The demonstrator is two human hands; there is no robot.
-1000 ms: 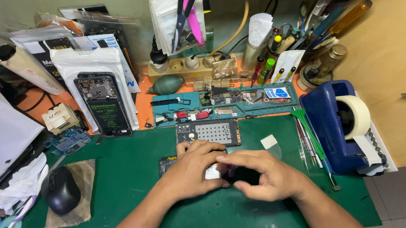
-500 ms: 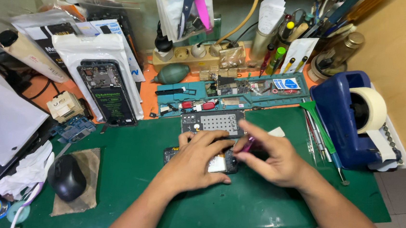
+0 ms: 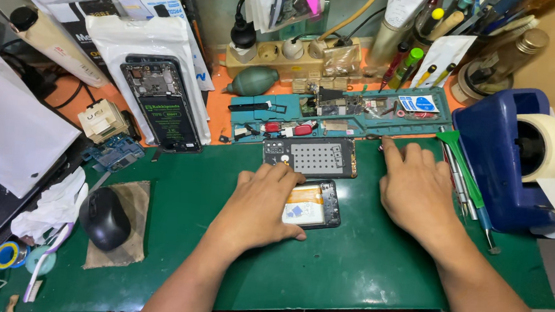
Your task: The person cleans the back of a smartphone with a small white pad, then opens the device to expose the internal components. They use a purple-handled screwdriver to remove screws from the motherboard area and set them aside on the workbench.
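A green mat [image 3: 361,262] covers most of the counter [image 3: 228,116], whose orange top shows behind it, with a pale wall beyond. Taking the mat as landmark: at its right edge stands one blue tape dispenser [image 3: 508,161] carrying a cream roll; off its left edge lies one black mouse [image 3: 105,217] on a brown pad. Behind the mat's far left corner, one white pouch [image 3: 148,40] lies under one opened phone [image 3: 162,105] with a green label.

Two phone bodies lie at mid-mat. The left hand [image 3: 261,207] rests flat on the near phone [image 3: 316,204], its fingers spread and clamped on nothing. The grey back plate [image 3: 312,156] lies just behind. The right hand [image 3: 415,186] lies palm down beside it, fingers apart, holding nothing, fingertips at a teal tray [image 3: 353,116] of small parts.
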